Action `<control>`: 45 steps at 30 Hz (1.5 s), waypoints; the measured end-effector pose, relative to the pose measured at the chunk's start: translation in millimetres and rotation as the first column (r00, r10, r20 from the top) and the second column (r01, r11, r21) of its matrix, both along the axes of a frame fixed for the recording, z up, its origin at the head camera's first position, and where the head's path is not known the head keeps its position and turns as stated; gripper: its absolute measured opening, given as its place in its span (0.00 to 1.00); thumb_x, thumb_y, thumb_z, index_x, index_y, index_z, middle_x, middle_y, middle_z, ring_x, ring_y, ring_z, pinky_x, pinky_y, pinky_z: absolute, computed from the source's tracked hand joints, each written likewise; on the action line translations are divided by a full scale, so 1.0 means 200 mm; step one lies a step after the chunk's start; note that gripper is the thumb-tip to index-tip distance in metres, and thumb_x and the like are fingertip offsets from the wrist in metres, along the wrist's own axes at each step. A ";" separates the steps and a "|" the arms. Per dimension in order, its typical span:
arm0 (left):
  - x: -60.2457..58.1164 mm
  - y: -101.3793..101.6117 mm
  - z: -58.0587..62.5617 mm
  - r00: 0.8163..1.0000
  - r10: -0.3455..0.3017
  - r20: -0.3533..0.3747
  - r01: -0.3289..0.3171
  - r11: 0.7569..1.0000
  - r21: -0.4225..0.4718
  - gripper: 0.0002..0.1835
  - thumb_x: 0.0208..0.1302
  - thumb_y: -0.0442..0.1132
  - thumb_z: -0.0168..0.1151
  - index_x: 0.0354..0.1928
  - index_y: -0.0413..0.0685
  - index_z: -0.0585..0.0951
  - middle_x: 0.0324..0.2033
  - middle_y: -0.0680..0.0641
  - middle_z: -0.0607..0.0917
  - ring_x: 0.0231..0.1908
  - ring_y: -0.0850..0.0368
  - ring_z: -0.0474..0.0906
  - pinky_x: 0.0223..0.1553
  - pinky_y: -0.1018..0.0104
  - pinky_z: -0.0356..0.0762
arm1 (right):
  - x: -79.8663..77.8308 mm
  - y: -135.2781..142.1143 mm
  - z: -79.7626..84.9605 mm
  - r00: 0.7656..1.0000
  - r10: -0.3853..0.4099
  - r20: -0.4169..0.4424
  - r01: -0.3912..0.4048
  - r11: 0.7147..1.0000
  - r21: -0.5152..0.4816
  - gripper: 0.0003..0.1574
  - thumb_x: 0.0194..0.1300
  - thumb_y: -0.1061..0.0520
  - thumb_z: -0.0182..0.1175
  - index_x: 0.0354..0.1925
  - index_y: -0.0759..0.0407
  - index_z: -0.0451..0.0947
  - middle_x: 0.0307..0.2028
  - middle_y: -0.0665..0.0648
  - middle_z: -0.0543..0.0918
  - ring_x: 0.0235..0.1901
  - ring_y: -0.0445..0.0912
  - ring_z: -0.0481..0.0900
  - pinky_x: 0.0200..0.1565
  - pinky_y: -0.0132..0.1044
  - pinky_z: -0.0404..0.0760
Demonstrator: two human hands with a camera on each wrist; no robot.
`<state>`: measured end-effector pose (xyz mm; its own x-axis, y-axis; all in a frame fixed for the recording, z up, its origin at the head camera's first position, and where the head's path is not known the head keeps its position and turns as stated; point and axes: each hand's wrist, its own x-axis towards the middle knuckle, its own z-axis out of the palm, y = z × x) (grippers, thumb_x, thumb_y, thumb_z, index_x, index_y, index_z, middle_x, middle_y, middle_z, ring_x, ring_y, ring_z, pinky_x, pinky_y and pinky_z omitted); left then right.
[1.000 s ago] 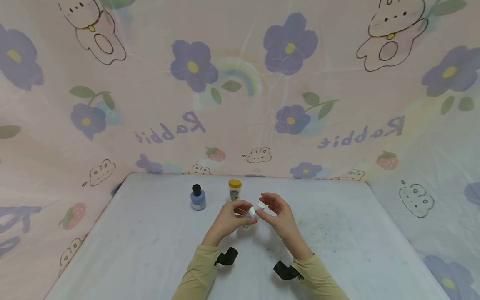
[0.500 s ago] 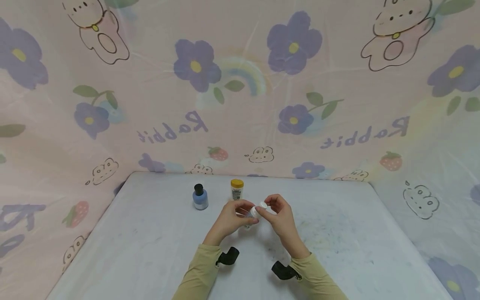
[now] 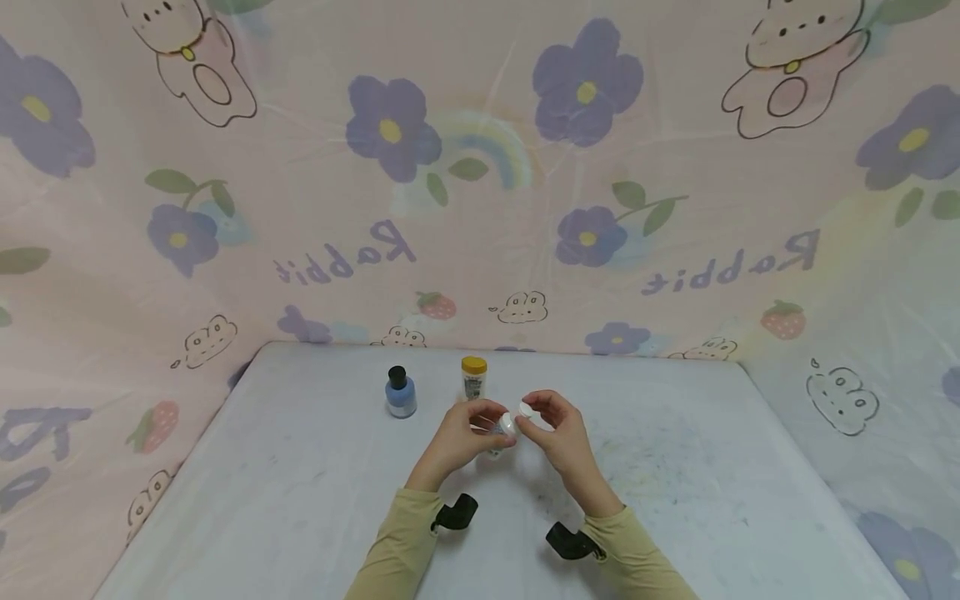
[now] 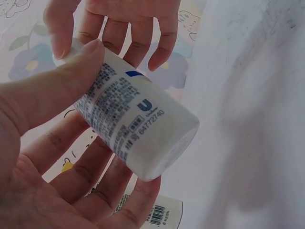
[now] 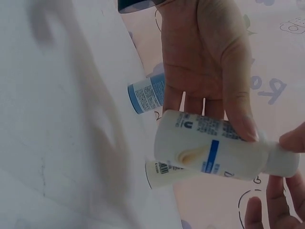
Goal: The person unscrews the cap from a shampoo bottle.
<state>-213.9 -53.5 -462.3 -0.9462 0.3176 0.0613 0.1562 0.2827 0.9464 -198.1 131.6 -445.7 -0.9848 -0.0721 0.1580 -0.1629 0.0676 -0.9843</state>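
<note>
My left hand point(image 3: 459, 435) holds a small white plastic bottle point(image 4: 143, 119) tilted on its side, with the thumb on one face and the fingers behind it. The bottle has dense printed text, and in the right wrist view a blue stripe and a cream swirl show on its label. From the other side, my right hand point(image 3: 564, 432) pinches the bottle's white cap point(image 5: 284, 161) between thumb and fingertips. In the right wrist view the cap adjoins the bottle's top; whether it is loose or attached, I cannot tell. Both hands are above the table.
A blue bottle with a black cap point(image 3: 401, 398) stands at the back left of the white table point(image 3: 337, 500). Just behind my left hand stands a pale bottle with a yellow cap point(image 3: 474, 377). Patterned cloth point(image 3: 480, 225) hangs along the table's back and sides.
My right fingers have shifted on the cap, drawing together and then moving slightly. My left hand keeps its hold on the bottle. The head view has shifted a little.
</note>
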 end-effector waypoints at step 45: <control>0.01 0.00 0.01 1.000 -0.006 0.009 0.006 0.999 -0.031 0.19 0.50 0.42 0.76 0.45 0.51 0.83 0.39 0.53 0.83 0.42 0.55 0.78 0.43 0.60 0.77 | 0.03 -0.01 0.02 0.995 -0.065 0.072 0.059 0.995 0.076 0.19 0.57 0.60 0.70 0.44 0.67 0.75 0.41 0.62 0.78 0.46 0.51 0.74 0.57 0.50 0.66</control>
<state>-212.0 -54.5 -460.2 -0.9448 0.3248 0.0431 0.1498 0.3113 0.9384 -192.6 130.3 -440.9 -0.9966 -0.0190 0.0804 -0.0823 0.1477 -0.9856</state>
